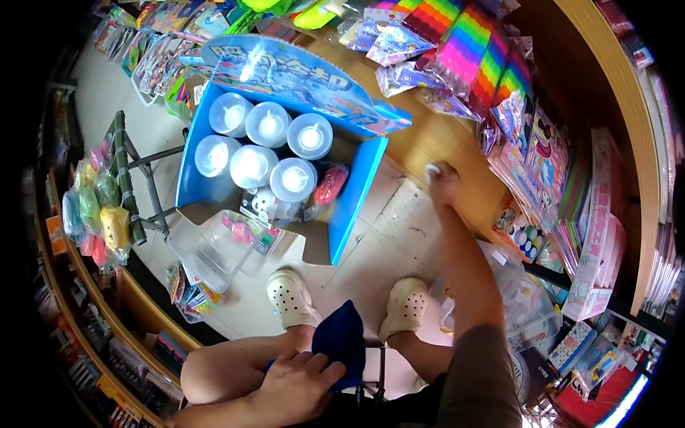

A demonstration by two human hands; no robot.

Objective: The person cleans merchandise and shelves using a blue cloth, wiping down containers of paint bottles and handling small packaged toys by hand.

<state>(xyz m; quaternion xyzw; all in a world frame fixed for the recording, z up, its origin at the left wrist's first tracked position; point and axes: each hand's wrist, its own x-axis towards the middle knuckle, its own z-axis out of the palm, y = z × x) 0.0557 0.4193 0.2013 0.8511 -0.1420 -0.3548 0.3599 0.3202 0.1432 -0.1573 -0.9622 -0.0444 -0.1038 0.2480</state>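
Note:
My left hand (pixel 303 381) rests over my lap, its fingers curled round a dark blue cloth (pixel 340 339). Out to the right, my right hand (pixel 445 184) is stretched over a bare part of the wooden shelf (pixel 421 146). Its fingers look closed and are slightly blurred. A small white thing (pixel 432 170) shows at the fingertips, too small to name. In front of me stands a blue display box (pixel 359 203) with several clear plastic cups with white lids (pixel 251 166). A red packet (pixel 330 184) and a small box with a white cartoon face (pixel 262 203) sit beside the cups.
Rainbow-striped packets (pixel 471 53) and pink booklets (pixel 531 182) crowd the shelf. A clear plastic bin (pixel 214 250) lies before the box. A folding stool (pixel 125 167) and bagged soft toys (pixel 96 203) are at left. Clear containers (pixel 524 299) stand at lower right.

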